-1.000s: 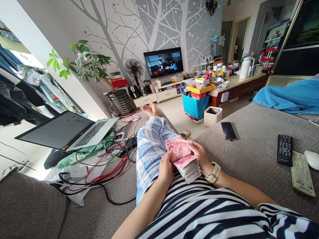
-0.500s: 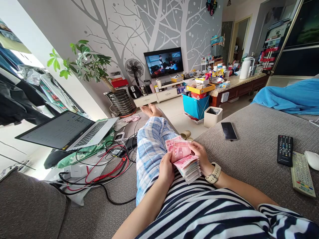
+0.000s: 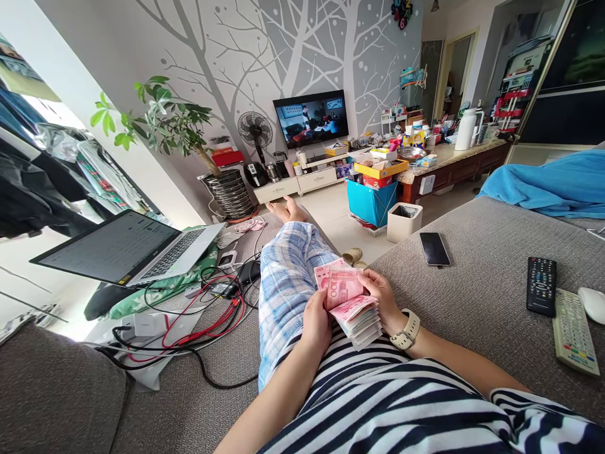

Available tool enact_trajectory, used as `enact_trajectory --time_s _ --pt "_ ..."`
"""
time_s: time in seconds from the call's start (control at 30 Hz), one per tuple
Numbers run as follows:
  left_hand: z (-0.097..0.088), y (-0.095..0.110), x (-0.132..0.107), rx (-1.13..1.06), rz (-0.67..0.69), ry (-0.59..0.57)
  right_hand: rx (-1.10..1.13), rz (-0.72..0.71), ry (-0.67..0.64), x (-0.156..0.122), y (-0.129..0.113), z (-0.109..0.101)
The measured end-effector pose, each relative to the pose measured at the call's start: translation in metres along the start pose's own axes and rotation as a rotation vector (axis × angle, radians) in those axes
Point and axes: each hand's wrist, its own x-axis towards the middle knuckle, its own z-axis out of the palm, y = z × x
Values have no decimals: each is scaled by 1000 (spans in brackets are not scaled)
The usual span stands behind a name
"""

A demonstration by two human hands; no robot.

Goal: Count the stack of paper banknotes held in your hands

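Note:
A thick folded wad of pink banknotes rests over my lap, its many layered edges facing me. My left hand grips the notes at their left side, thumb on top. On the other side my right hand, with a pale watch on the wrist, is closed round the wad and pinches the top note near its upper right corner. That upper note shows the figure 100. The fingers beneath the wad are hidden.
On the sofa to the right lie a phone, a black remote, a pale remote and a white mouse. Leftward are an open laptop and tangled cables. A white bin stands on the floor.
Both hands and the banknotes stay almost exactly where they were. The toes of one bare foot have shifted slightly.

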Motion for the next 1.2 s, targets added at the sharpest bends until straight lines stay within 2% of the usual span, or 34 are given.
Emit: enact_trajectory --time_s 0.83,1.1,1.2 --pt "0 0 0 43 18 -43 -16 4 -11 -2 -4 1" --pt "0 0 2 27 -22 -90 -41 -47 -74 -2 -6 3" --pt "2 3 -2 32 -37 -113 -93 -52 -49 0 -6 2"
